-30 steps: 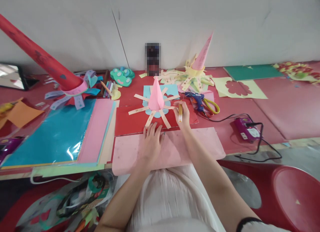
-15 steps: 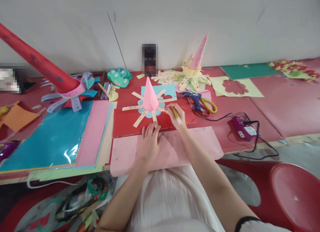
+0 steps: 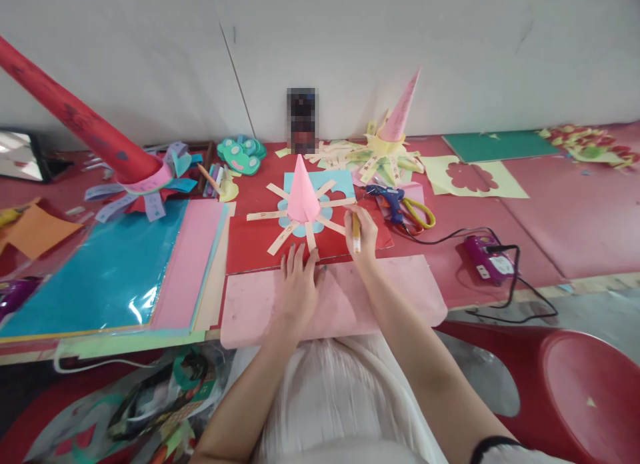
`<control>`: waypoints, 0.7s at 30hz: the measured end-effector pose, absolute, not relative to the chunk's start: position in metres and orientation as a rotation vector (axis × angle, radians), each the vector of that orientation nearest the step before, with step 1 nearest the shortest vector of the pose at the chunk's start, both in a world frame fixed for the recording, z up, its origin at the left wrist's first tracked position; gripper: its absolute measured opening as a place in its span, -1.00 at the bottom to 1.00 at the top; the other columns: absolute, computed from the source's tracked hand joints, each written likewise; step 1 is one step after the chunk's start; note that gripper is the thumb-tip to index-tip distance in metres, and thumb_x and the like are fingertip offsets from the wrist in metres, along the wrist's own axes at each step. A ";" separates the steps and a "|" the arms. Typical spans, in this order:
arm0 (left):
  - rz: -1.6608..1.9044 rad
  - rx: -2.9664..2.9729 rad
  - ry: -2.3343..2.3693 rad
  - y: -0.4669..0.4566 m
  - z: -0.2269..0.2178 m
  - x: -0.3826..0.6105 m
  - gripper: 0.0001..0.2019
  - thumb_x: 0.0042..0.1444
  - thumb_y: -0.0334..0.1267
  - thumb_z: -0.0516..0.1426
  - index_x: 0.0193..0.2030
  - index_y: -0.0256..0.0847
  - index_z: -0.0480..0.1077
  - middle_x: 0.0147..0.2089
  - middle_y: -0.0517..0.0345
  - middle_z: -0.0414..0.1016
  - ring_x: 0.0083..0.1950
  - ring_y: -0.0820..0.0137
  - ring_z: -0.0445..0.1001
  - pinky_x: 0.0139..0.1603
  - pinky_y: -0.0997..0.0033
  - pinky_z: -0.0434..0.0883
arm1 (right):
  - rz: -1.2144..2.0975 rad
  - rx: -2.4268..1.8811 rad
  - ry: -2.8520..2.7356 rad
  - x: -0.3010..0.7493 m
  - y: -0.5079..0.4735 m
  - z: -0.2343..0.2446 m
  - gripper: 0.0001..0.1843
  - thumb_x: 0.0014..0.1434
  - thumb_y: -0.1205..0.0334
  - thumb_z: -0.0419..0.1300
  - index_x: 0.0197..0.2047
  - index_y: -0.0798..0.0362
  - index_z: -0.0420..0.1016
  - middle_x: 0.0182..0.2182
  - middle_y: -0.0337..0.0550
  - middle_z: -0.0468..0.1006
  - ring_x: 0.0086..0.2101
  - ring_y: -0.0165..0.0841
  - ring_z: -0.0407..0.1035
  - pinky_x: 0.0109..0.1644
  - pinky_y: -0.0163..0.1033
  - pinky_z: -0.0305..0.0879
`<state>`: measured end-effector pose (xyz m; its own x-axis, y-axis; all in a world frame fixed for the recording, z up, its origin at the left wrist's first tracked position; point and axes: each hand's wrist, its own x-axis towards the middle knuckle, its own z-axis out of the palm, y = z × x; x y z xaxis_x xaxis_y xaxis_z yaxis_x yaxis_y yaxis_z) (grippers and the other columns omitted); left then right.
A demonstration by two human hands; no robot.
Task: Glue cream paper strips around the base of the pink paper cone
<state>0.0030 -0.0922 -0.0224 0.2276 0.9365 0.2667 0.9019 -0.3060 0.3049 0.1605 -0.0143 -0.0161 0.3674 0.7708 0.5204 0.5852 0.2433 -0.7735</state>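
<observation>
A pink paper cone (image 3: 303, 194) stands on a blue scalloped paper base (image 3: 299, 230), with several cream paper strips (image 3: 283, 238) fanned out around it. Some strips carry small dark markings. Below the front strip, my left hand (image 3: 299, 277) lies flat with fingers spread, its fingertips at the strip's end. My right hand (image 3: 361, 234) is closed around a yellow pen (image 3: 356, 232), beside the right-hand strips. Under the paper piece lie a red sheet (image 3: 250, 247) and a light blue sheet (image 3: 345, 180).
Right of my hand lie a blue glue gun (image 3: 391, 201) and yellow-handled scissors (image 3: 419, 213), near a purple power socket (image 3: 490, 257). A second pink cone (image 3: 401, 111) stands behind. Left are paper sheets (image 3: 110, 271) and a long red cone (image 3: 100, 134). A red stool (image 3: 590, 384) is at lower right.
My right hand has moved slightly right, off the strip it was at, and the pen is now more upright. My left hand stays by the front strip.
</observation>
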 end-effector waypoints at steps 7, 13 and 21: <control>0.522 2.446 1.773 -0.092 -0.028 0.004 -0.58 0.27 -0.24 -0.03 0.24 -0.31 0.23 0.30 -0.16 0.24 0.32 0.10 0.21 0.32 -0.05 0.13 | 0.146 -1.247 -1.391 0.143 -0.028 -0.007 -0.70 0.31 0.15 -0.02 -0.13 0.00 0.52 -0.35 -0.12 0.53 -0.36 -0.37 0.39 -0.20 -0.24 0.36; 0.481 2.456 1.712 -0.090 -0.028 0.004 -0.56 0.27 -0.24 -0.05 0.25 -0.35 0.21 0.30 -0.16 0.24 0.32 0.10 0.21 0.32 -0.08 0.11 | 0.301 -1.077 -1.641 0.122 -0.031 -0.010 -0.73 0.30 0.18 0.00 -0.20 -0.01 0.54 -0.35 -0.14 0.55 -0.32 -0.37 0.36 -0.14 -0.22 0.34; 0.468 2.433 1.668 -0.091 -0.023 0.004 -0.56 0.30 -0.23 -0.08 0.27 -0.29 0.18 0.30 -0.11 0.25 0.35 0.13 0.16 0.34 -0.09 0.08 | 0.618 -1.176 -1.388 0.122 -0.029 -0.015 -0.63 0.26 -0.04 0.00 -0.40 0.02 0.42 -0.60 -0.27 0.35 -0.51 -0.44 0.31 -0.36 -0.30 0.29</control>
<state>0.0041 -0.0909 -0.0232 0.3314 0.9285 0.1675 0.8801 -0.3682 0.2997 0.1219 -0.0291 -0.0152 0.1601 0.8959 0.4144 0.2919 0.3581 -0.8869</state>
